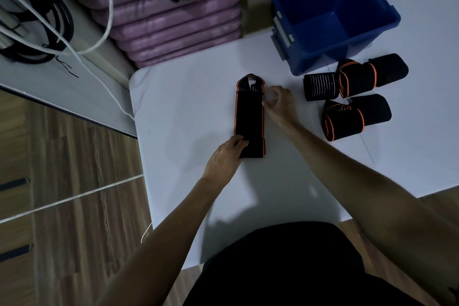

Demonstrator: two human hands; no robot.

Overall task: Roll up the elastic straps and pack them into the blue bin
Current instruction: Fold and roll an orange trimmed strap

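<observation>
A black elastic strap with orange edges (pixel 249 114) lies flat and lengthwise on the white table (pixel 178 119). My left hand (pixel 227 159) presses on its near end, fingers on the fabric. My right hand (pixel 279 104) pinches the strap's right edge near the far end. To the right lie three rolled straps: one with white stripes (pixel 320 87), one behind it (pixel 370 74), and one nearer me (pixel 355 117). The blue bin (pixel 332 20) stands at the far right of the table, and nothing shows inside it.
A stack of purple cushions (pixel 169 20) sits beyond the table's far left edge. Black straps and white cables (pixel 49 15) lie on a grey surface at left. Wooden floor (pixel 62 181) shows to the left of the table.
</observation>
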